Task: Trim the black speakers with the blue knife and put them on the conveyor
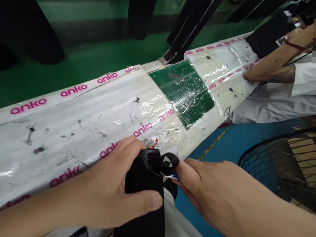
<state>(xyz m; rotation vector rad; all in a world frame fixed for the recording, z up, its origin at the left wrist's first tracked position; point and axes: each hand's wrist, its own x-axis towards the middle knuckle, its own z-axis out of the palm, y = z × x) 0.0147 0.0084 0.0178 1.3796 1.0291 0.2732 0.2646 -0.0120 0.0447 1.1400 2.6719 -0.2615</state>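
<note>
My left hand (109,186) is wrapped around a black cylindrical device (143,188) at the near edge of the long work table (67,128), thumb across its side. A small red wire (154,143) sticks out at the device's top. My right hand (197,184) pinches a black strap loop (168,161) attached to the device's top, along with a small bluish bit I cannot make out.
The table is covered in white sheet and clear tape printed "anko", with a green patch (186,91). Another person's arm (274,61) and white sleeve rest at the far right end. A wire fan guard (288,167) stands on the blue floor to my right.
</note>
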